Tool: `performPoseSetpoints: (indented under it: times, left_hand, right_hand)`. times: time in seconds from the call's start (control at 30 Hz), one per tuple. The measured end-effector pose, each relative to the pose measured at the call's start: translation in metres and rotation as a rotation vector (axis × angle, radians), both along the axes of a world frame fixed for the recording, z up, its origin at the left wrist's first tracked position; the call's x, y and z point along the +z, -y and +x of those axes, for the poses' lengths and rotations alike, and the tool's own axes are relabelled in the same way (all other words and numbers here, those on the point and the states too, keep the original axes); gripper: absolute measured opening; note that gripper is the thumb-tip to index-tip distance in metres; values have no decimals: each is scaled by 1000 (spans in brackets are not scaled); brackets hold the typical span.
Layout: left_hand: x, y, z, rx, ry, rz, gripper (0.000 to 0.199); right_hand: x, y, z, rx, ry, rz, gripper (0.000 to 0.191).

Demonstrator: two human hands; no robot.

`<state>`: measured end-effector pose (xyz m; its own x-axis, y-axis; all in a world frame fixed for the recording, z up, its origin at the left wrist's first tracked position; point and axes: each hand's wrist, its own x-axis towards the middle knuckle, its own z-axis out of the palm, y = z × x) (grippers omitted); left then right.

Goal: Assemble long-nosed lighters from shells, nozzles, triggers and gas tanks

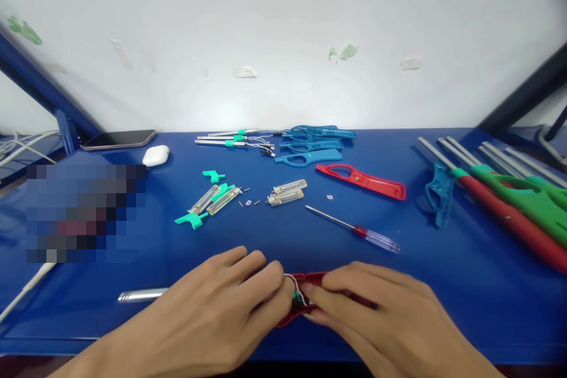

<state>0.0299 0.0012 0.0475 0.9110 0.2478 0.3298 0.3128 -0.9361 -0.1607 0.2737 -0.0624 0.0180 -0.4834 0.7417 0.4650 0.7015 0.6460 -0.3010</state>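
Blue tabletop (266,236) beneath, the grips of both hands (225,307) (376,301) pinch an open red casing (305,277) exposing white wire (293,279).

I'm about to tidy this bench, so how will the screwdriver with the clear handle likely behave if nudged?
The screwdriver with a clear plastic handle and red collar will probably stay stiff, given its straight metal shaft. It may roll or swivel, since the handle looks roughly round and the blue tabletop smooth. It is likely handle-heavy, the shaft being much thinner.
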Motion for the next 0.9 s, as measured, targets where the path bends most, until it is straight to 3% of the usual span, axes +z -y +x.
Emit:
performPoseSetpoints:
  times: [0.57,0.9]
  left_hand:
    - [0,-2,0,-14,-49,-19,48]
    - [0,1,-3,19,-76,-1,37]
  right_hand:
    - [5,-2,-3,-35,9,70,60]
    - [4,1,-2,-53,-52,68,57]
